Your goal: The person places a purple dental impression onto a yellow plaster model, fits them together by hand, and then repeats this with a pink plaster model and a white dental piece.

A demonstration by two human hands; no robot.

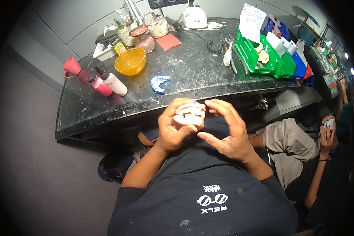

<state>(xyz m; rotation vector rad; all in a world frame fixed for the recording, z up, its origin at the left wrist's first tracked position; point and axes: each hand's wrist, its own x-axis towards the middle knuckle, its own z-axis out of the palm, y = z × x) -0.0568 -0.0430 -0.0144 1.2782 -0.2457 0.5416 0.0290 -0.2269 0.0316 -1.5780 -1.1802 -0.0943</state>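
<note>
My left hand point(172, 128) is closed on a pale dental plaster model point(189, 115), held in front of my chest just off the table's near edge. The model looks like two stacked layers with a dark gap between them. My right hand point(229, 133) curves around the model's right side, its thumb and fingers spread apart. Its fingertips come close to the model; whether they touch it I cannot tell. On the table beyond my left hand lies a blue horseshoe-shaped dental impression point(159, 84).
The dark, powder-marked table point(192, 59) holds an orange bowl point(130, 62), squeeze bottles point(113, 83), a red square sheet point(168, 42) and a white device point(194, 17). Green bins point(259, 59) stand at right, near hand tools point(228, 55). Another person's hands point(326, 135) hold a pale object.
</note>
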